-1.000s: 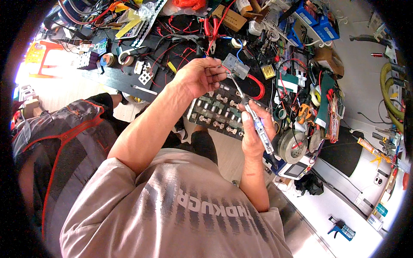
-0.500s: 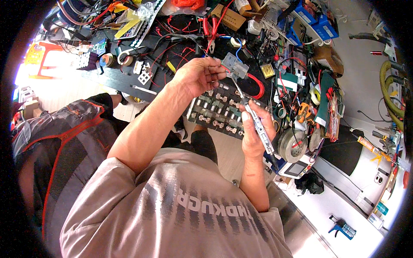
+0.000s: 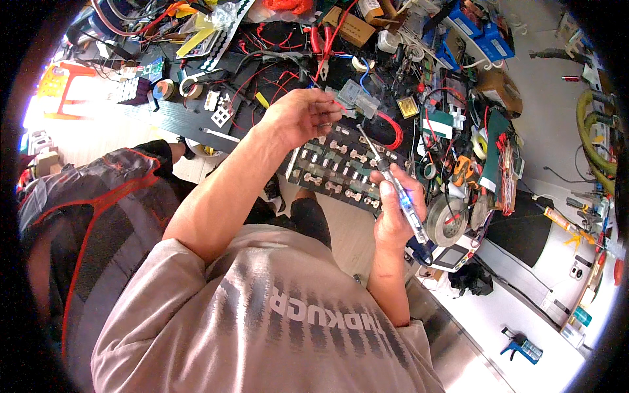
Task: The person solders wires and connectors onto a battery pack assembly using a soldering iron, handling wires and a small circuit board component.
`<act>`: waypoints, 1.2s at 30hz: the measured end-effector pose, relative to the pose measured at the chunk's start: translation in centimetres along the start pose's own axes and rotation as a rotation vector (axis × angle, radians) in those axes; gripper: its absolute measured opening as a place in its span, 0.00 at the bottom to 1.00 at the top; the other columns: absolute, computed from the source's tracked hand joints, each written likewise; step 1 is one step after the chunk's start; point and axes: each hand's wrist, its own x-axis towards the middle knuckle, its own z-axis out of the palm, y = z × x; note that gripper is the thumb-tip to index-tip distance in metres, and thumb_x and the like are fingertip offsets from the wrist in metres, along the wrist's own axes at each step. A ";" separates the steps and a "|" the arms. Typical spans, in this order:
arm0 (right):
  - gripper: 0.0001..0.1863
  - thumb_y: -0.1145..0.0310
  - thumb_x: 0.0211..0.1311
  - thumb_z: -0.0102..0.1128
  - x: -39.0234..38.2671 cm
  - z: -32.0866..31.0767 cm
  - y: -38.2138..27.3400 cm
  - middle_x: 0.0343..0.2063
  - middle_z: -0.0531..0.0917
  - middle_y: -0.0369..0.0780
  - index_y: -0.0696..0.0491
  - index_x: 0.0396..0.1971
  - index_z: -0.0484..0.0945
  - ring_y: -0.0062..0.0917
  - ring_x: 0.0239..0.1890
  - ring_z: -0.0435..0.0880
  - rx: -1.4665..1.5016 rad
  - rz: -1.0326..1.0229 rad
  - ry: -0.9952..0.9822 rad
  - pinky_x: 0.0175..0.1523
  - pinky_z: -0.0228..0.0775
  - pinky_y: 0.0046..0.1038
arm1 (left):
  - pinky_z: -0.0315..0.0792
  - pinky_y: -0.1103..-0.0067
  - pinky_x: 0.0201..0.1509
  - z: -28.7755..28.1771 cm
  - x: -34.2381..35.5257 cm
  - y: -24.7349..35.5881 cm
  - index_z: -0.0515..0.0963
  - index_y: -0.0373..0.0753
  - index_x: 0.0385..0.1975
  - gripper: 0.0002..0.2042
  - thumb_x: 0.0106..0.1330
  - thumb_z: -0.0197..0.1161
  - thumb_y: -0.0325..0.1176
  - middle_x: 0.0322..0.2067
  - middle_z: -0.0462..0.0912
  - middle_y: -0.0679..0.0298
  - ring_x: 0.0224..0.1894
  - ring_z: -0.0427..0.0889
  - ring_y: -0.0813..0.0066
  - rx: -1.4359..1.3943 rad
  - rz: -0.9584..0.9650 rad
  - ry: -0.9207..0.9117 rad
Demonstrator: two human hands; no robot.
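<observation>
My right hand (image 3: 398, 206) is wrapped round a soldering iron (image 3: 409, 208) with a see-through handle in which a blue light shows. Its metal tip points up and away, just short of the small part at my left fingers. My left hand (image 3: 301, 116) has thumb and fingers pinched together on the end of a thin red wire (image 3: 339, 105). Right beside these fingers lies a grey, partly clear small module (image 3: 357, 99). Under and between both hands is a black board (image 3: 337, 167) with rows of metal contacts.
A coil of red wire (image 3: 393, 131) and red-handled pliers (image 3: 321, 46) lie beyond my hands. To the right are a solder spool (image 3: 447, 221), a soldering station (image 3: 451, 257) and an orange tool (image 3: 464, 171). A person in a dark grey vest with orange piping (image 3: 98, 209) is at my left.
My right hand has drawn the soldering iron back, right and down from my left fingers. The blue light in its handle now shows. My left hand has barely moved.
</observation>
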 end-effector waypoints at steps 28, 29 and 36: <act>0.16 0.63 0.74 0.58 -6.0 -2.2 -0.7 0.37 0.87 0.42 0.59 0.50 0.81 0.31 0.33 0.86 0.389 0.279 0.167 0.45 0.79 0.36 | 0.72 0.75 0.30 -9.4 -1.3 -0.4 0.85 0.41 0.42 0.09 0.67 0.70 0.37 0.30 0.87 0.65 0.31 0.86 0.73 0.642 0.038 0.102; 0.16 0.62 0.74 0.58 -6.1 -2.1 -0.8 0.36 0.88 0.41 0.59 0.51 0.81 0.30 0.34 0.86 0.347 0.278 0.149 0.47 0.79 0.37 | 0.73 0.75 0.30 -9.5 -1.3 -0.4 0.85 0.40 0.42 0.09 0.67 0.70 0.36 0.31 0.87 0.65 0.31 0.86 0.73 0.597 0.001 0.084; 0.13 0.69 0.72 0.60 -5.3 -0.8 1.3 0.34 0.87 0.46 0.62 0.50 0.80 0.34 0.33 0.88 0.265 0.318 0.092 0.42 0.82 0.38 | 0.76 0.75 0.36 -9.2 -1.5 -2.0 0.84 0.38 0.45 0.09 0.70 0.67 0.33 0.32 0.87 0.64 0.34 0.87 0.71 0.486 -0.033 -0.154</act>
